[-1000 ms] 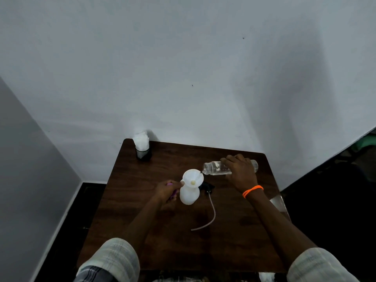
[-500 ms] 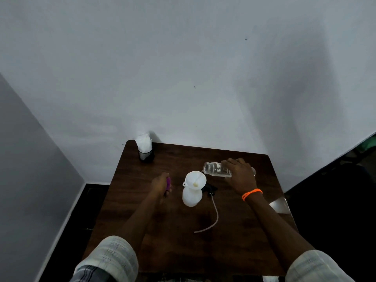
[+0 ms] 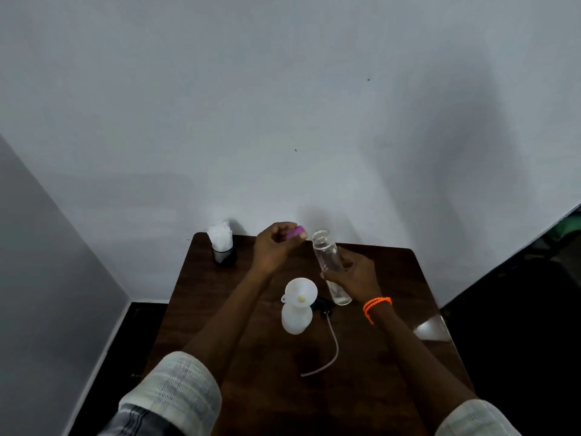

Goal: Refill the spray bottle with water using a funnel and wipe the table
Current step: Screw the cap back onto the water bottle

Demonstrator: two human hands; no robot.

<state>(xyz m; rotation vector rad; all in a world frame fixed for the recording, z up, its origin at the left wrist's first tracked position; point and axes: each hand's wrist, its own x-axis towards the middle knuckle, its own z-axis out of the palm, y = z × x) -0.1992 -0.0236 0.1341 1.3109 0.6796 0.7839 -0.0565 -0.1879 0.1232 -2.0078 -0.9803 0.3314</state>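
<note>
Right hand (image 3: 352,275) clamped on clear bottle (image 3: 330,268), upright, nearly empty; left hand (image 3: 274,245) pinching purple cap (image 3: 295,231) beside its mouth. Spray bottle (image 3: 295,316) on table (image 3: 393,357), funnel (image 3: 301,292) in neck. Risk: top-heavy, an arm knock tips it

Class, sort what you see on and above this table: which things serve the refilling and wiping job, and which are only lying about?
Belong to the job:
spray bottle
funnel
clear bottle
pink cap
spray head
tissues

Lying about:
nothing else, apart from the black holder under the tissues
</note>
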